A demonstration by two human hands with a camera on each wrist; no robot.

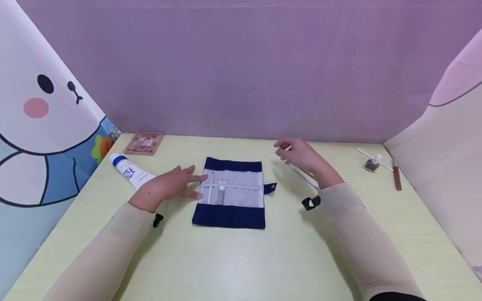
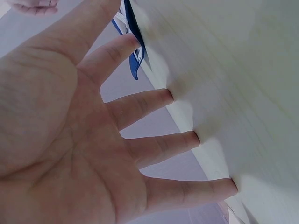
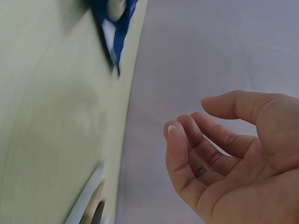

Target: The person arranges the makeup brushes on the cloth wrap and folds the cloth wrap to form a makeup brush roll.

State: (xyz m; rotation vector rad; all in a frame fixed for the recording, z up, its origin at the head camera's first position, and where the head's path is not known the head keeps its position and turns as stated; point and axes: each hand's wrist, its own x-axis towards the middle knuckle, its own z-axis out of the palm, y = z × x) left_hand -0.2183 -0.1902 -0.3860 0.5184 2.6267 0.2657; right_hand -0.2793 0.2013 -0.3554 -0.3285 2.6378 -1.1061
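- Resting my left hand (image 1: 165,186) flat with fingers spread and straight, I touch the left edge of the blue roll-up pouch (image 1: 230,193), which lies open at the centre of the frame on the pale green table (image 1: 241,259).
- My right hand (image 1: 301,158) hovers right of the pouch, above a white pencil (image 1: 304,174) lying on the table; its fingers are loosely curled and, in the right wrist view, grip nothing.
- Bare tabletop fills the lower frame, and purple walls close the far edge.
- The pouch's grey pocket strip holds two white-handled tools (image 1: 216,190), standing side by side at its left end.
- A white tube (image 1: 129,170) and an eyeshadow palette (image 1: 144,143) lie at centre left; a small compact (image 1: 372,164) and a brown stick (image 1: 396,175) lie near the right wall.
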